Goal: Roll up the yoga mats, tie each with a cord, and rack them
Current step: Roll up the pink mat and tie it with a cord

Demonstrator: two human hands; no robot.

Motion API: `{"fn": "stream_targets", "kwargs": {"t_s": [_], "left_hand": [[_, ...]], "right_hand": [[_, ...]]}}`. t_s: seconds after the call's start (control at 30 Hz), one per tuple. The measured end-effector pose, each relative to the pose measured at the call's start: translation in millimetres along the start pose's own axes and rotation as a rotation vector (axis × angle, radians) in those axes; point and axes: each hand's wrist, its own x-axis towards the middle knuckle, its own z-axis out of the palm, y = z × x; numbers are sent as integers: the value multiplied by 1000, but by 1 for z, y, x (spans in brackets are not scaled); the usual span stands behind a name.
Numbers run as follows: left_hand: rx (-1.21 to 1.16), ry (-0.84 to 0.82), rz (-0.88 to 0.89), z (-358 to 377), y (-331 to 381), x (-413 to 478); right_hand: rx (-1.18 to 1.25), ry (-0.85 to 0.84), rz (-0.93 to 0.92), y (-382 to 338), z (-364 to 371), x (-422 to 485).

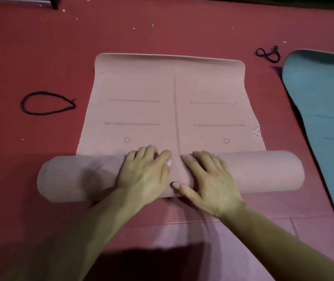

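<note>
A pink yoga mat (170, 94) lies on the red floor, its near part wound into a thick roll (69, 177) that runs left to right. My left hand (145, 172) and my right hand (206, 177) press flat on top of the roll near its middle, fingers pointing away from me. The far end of the mat lies flat with a slightly curled edge. A black cord loop (47, 103) lies on the floor left of the mat. A second black cord (268, 54) lies at the far right.
A teal yoga mat (322, 102) lies unrolled along the right edge. A lighter pink mat (233, 232) lies on the floor under my forearms. A dark leg of some stand (53, 3) shows at the top left. Red floor matting (40, 47) surrounds everything.
</note>
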Motion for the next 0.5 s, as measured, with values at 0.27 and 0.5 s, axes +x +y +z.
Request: {"fn": "stream_targets", "kwargs": {"t_s": [0.27,0.5], "left_hand": [[-58,171,-21,4,-5,-9],[29,16,-66,2,-13,26]], "right_hand": [[-40,-11,2,7,3,28],[-42,-15,57,3,2,29]]}}
